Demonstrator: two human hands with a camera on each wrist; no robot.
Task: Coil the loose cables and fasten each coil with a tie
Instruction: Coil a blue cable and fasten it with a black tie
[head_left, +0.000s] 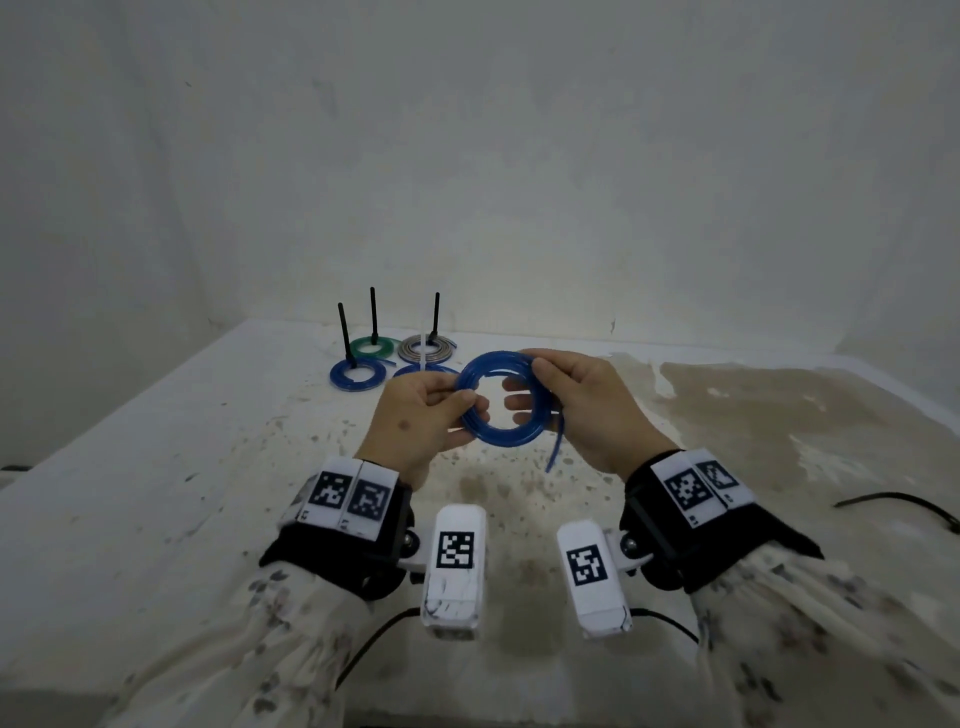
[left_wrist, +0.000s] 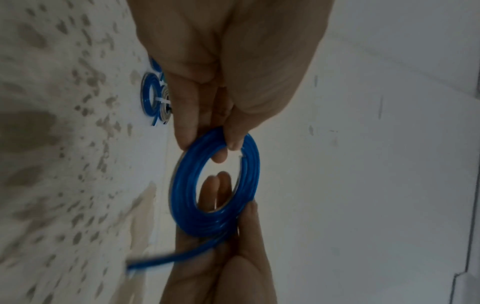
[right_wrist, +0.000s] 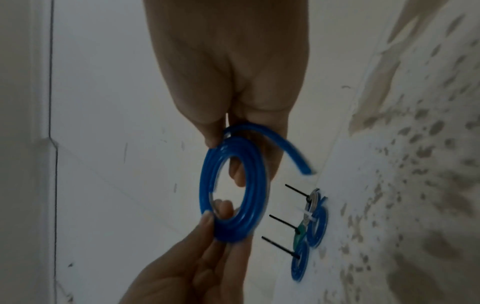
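Stained white table, plain white wall, floral sleeves

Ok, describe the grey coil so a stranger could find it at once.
Look to the far edge of the stained white table, where four finished coils lie in a cluster. The grey coil is in the back row, on the right, beside the green coil. It alone is grey; the front two are blue.
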